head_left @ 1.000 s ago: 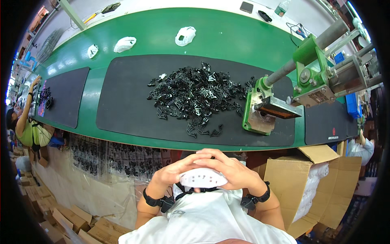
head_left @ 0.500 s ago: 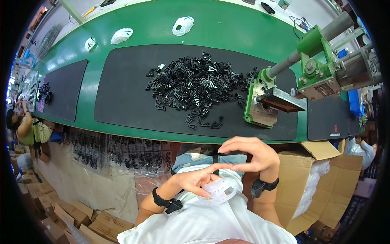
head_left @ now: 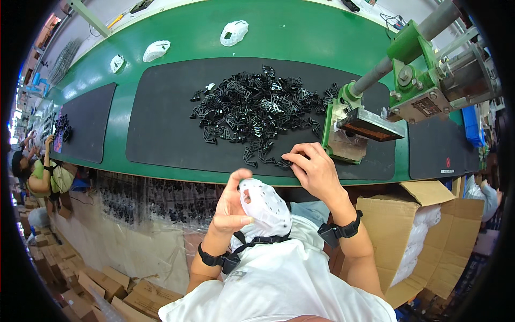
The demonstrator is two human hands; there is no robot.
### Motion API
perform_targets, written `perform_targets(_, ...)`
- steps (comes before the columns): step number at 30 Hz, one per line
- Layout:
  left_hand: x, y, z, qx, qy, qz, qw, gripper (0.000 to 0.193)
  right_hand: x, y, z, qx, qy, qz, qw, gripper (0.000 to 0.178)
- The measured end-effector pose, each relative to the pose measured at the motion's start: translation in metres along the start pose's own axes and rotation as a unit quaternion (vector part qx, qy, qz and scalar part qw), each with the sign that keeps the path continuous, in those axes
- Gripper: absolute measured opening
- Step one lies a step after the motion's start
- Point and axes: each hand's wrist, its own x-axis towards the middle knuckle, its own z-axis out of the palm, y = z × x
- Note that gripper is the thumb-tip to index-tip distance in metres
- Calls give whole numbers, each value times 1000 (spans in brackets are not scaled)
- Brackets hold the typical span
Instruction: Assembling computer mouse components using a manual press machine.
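My left hand (head_left: 229,206) grips a white, curved plastic shell (head_left: 265,206) by its edge, in front of my body. The shell has a cut-out and several small holes. At the front of the black mat my right hand (head_left: 314,167) has thumb and forefinger closed at a small black plastic clip (head_left: 282,162), which lies at the fringe of the pile. The fingers partly cover this clip. Beyond them a large heap of the same black plastic clips (head_left: 252,104) spreads over the mat (head_left: 161,112).
A green hand press (head_left: 370,118) stands right of the heap. Three more white shells (head_left: 234,33) lie at the table's far side. To my right is an open carton (head_left: 386,231) with white parts. At far left a person (head_left: 40,177) works at the same green table (head_left: 188,27).
My right hand has moved forward from beside my left hand to the clips at the mat's front edge. My left hand has raised and turned the white shell.
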Motion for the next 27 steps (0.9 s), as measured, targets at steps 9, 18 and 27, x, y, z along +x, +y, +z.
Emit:
perform_targets(9,13,12,20,151,182,-14,972,64,-17,-17,-29,262,126,165,943,18)
perform_targets(18,44,-15,28,177,109,-8,978,40,-31,-82,-58,475,95,219,847,18)
perform_targets(27,46,-27,31,186,135,-1,973,38,-40,-84,-53,335,200,152,908,17)
